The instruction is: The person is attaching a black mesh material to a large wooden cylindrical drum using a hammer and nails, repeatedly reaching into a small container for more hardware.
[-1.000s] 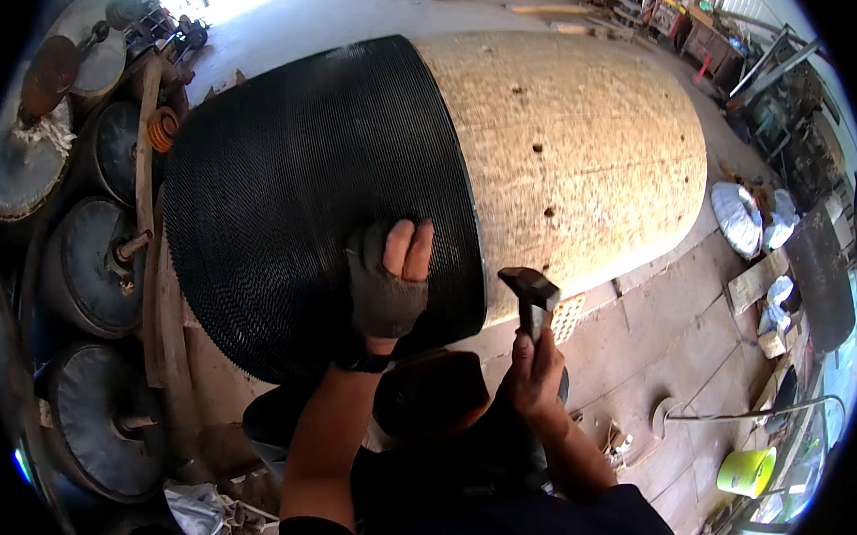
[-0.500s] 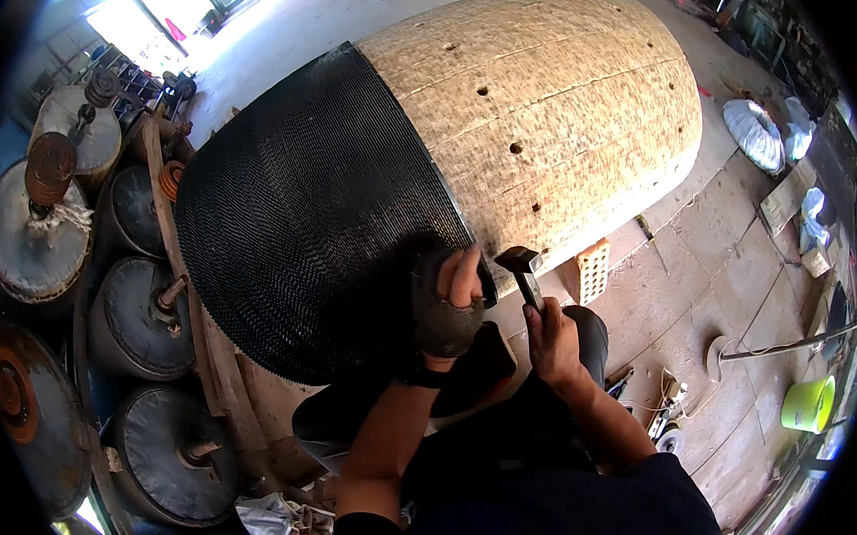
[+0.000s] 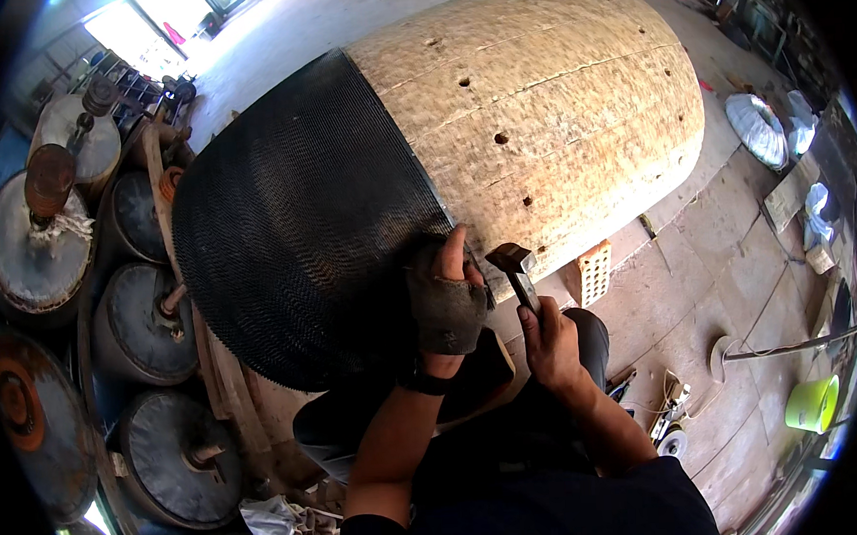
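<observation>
A big barrel-shaped wooden drum [image 3: 555,96] lies on its side before me, pale and mottled, with several dark holes. Black ridged sheet, like coarse mesh, [image 3: 289,197] wraps its left part and ends in a narrow edge strip. At the near end of that strip is my left hand [image 3: 448,305], in a dark fingerless glove, its fingers bent together. Whatever lies between those fingers is hidden. My right hand [image 3: 552,343] is wrapped round the handle of a hammer [image 3: 513,259]. The hammer's head is just right of my left fingers, close to the drum's lower side.
Several dark round-ended rollers [image 3: 182,455] are stacked at the left behind wooden planks [image 3: 169,208]. Right of the drum, a perforated brick [image 3: 595,270] stands on the floor. Farther right are a white wrapped ring [image 3: 757,132], a green bucket [image 3: 812,404] and tools [image 3: 671,415].
The drum has turned slightly, its holes shifting up and left. My left index finger now points more upright by the strip. The hammer has moved a little left.
</observation>
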Tool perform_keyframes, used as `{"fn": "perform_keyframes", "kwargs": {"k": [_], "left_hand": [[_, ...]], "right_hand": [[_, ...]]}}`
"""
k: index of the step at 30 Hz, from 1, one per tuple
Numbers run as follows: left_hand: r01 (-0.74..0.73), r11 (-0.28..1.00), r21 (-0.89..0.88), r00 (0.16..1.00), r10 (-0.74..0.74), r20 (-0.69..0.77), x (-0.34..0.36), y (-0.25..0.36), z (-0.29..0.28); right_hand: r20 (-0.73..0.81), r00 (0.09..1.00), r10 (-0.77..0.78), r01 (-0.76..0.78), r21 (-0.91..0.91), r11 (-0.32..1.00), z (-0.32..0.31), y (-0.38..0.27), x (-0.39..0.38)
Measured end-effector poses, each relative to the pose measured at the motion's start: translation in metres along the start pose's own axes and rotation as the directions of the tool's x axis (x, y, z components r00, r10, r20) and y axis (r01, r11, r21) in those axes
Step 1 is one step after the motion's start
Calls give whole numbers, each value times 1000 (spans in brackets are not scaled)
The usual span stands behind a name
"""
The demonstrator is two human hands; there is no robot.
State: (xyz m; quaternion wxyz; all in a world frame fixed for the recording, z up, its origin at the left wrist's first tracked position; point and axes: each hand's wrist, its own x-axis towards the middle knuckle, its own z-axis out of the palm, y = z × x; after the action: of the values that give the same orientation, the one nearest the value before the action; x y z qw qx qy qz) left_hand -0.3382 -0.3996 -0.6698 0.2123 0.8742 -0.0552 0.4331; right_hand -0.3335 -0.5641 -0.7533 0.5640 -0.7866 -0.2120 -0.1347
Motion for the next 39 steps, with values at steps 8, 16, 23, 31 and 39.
{"fn": "perform_keyframes", "kwargs": {"k": [8,16,23,31,39], "left_hand": [[38,999,37,999,-36,-38,3,2,9],[5,986,167,991,17,-130,4,2,22],[79,985,155,997,-77,-23,1,16,7],[13,981,193,960,-66,271,-90,19,-14],[-136,973,188,838,11,546,-214,-23,23]], "right_hand": [[-15,999,-44,44,32,999,-2,-5,2],[17,998,-62,63,-62,996,-6,-14,6],[46,997,-61,68,-158,985,-7,-20,7],[77,993,-90,106,-233,967,-1,-13,11],[-141,979,-148,172,179,969,-3,-1,-9]]}}
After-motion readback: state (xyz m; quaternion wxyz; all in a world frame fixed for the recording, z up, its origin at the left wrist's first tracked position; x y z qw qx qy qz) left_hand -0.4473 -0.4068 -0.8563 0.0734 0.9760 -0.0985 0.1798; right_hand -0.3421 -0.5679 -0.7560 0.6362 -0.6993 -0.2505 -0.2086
